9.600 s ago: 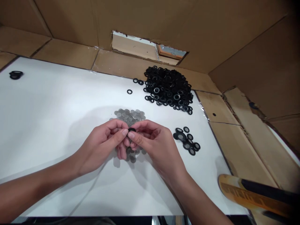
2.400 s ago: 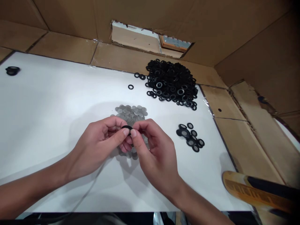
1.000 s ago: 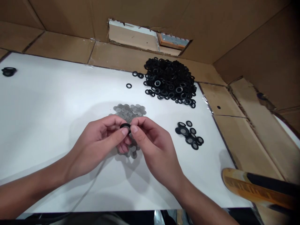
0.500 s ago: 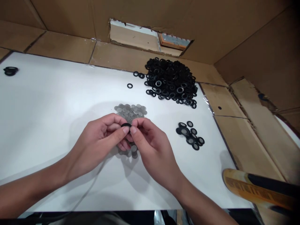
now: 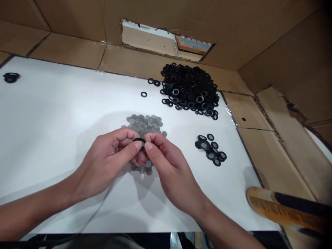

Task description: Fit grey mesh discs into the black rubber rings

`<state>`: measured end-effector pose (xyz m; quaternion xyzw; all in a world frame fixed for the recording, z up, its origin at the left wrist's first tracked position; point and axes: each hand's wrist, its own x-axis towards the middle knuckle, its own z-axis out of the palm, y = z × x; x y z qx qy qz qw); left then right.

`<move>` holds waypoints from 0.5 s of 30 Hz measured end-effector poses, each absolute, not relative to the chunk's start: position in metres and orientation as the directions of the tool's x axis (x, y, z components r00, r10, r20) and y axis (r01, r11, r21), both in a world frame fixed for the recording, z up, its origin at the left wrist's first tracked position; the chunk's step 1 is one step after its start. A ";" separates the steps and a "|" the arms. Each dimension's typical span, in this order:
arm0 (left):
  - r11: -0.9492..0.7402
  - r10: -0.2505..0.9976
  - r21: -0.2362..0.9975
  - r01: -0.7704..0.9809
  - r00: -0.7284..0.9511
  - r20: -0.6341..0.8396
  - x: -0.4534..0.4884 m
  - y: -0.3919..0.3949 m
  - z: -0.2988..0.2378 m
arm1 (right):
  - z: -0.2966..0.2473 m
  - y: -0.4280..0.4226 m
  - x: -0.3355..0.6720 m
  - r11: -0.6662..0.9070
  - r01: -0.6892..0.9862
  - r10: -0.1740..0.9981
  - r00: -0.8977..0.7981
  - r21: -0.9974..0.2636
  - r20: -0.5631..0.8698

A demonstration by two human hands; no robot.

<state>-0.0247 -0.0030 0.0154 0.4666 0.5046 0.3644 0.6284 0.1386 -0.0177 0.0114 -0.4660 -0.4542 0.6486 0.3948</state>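
Over the middle of the white table, my left hand (image 5: 111,162) and my right hand (image 5: 172,169) meet at a black ring washer (image 5: 137,139). Both hands pinch it between thumb and fingers, from opposite sides. A bit of grey shows inside the ring, partly covered by my thumbs. Beneath and behind my fingers lies a spread of thin grey discs (image 5: 145,121), some hidden by the hands. To the right of my right hand is a small heap of black rings with grey discs in their centres (image 5: 211,156).
A large pile of black ring washers (image 5: 190,84) stands at the back right, with a loose ring (image 5: 144,94) to its left. More black rings (image 5: 11,77) lie far left. Cardboard walls (image 5: 275,45) enclose the table. A yellow and black object (image 5: 275,204) juts in at lower right.
My right fingers have shifted slightly against the ring, and more grey now shows inside it. The heaps on the table look unchanged.
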 end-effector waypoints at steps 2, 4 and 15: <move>0.297 0.927 0.955 0.024 0.233 -0.294 -0.025 -0.002 0.016 | 0.011 -0.016 0.138 -0.272 -0.102 0.935 -0.265 -0.957 -0.237; 0.292 0.931 0.956 0.029 0.218 -0.291 -0.025 -0.003 0.017 | 0.009 -0.015 0.139 -0.265 -0.110 0.933 -0.281 -0.958 -0.226; 0.266 0.932 0.964 0.001 0.256 -0.258 -0.028 -0.002 0.012 | 0.009 -0.013 0.137 -0.206 -0.071 0.959 -0.214 -0.976 -0.187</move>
